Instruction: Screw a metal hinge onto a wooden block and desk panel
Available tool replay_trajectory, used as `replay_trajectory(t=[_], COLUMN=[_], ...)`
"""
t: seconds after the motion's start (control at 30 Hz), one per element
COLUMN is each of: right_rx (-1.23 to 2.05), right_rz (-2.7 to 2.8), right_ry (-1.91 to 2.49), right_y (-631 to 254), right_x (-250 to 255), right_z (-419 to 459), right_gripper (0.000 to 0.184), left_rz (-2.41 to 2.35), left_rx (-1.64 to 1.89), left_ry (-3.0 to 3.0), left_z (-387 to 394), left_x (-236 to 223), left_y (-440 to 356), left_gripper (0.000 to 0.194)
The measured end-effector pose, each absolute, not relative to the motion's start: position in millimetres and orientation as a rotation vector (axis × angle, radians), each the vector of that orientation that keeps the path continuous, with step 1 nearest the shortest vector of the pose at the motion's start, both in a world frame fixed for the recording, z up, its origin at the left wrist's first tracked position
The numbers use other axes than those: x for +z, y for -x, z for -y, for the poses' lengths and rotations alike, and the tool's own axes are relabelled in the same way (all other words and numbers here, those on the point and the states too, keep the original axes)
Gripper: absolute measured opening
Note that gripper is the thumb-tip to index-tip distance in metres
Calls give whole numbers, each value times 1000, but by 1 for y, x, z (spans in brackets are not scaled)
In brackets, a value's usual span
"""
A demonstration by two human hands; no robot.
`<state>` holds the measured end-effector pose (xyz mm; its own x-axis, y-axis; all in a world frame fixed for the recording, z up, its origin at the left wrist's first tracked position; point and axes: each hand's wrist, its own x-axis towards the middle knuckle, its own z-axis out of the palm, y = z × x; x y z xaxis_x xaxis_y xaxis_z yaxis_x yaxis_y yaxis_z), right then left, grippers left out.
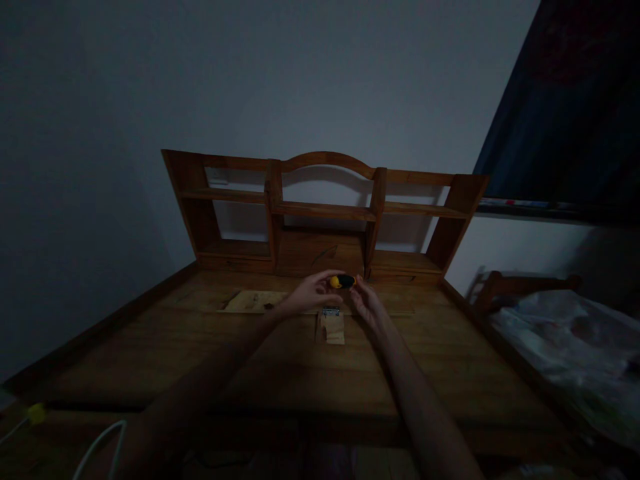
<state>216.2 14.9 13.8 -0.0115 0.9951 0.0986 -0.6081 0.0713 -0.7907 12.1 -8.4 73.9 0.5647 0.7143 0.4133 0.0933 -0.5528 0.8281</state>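
A short black-and-yellow tool handle [343,282], like a screwdriver's, lies crosswise between my two hands above the desk. My left hand [316,291] has its fingertips closed at the handle's left end. My right hand [367,301] pinches the right end; whether a shaft or bit is there is hidden by the fingers. Below the hands a small metal piece that looks like a hinge [331,311] sits at the far edge of a pale wood block [334,329]. Behind my left hand lies a flat wooden board [253,301], with its right part partly covered.
At the back of the wooden desk [280,373] stands a wooden shelf unit [325,212] against the wall. To the right is a bed frame with a clear plastic sheet [565,333]. A white cable [103,443] and a yellow object [36,413] are at the lower left.
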Motion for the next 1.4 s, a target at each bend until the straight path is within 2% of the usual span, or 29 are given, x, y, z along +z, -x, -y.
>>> replay_trajectory(t=[0.17,0.37,0.47,0.57,0.67,0.77,0.97,1.13,1.4], right_rx=[1359,1236,926,530,456,507,595,437,406], right_rz=[854,1090,1475,1911,2015,1992,1932,2051,2089], right_ry=[652,787,889,958,995,1077,1079,1189,1186], right_y=[-216,-200,-196,-200,-208,-213,-212,-213,-211], right_x=[14,13,13,10,2,-4,-5,-6,-1], right_z=[-15,-1,9,10,4,-1,-1,-2,1], right_gripper=[21,36,39,47,49,48,30,38,42], left_rz=[-699,-745,-891,-918,-766,-636,-563,-592,-743], left_rx=[1343,1603,2021,2201,2233,2197,1834,1756,1903], left_ry=[-1916,-1814,-1778,-1688,-1491,-1398,-1219,-1203,-1181], left_z=[2,1,0,-5,-16,-30,-45,-36,-41], left_x=[51,50,55,54,53,56,50,47,41], left_y=[-49,-41,-15,9,22,31,37,30,36], left_gripper=[43,38,31,27,23,34,50,58,64])
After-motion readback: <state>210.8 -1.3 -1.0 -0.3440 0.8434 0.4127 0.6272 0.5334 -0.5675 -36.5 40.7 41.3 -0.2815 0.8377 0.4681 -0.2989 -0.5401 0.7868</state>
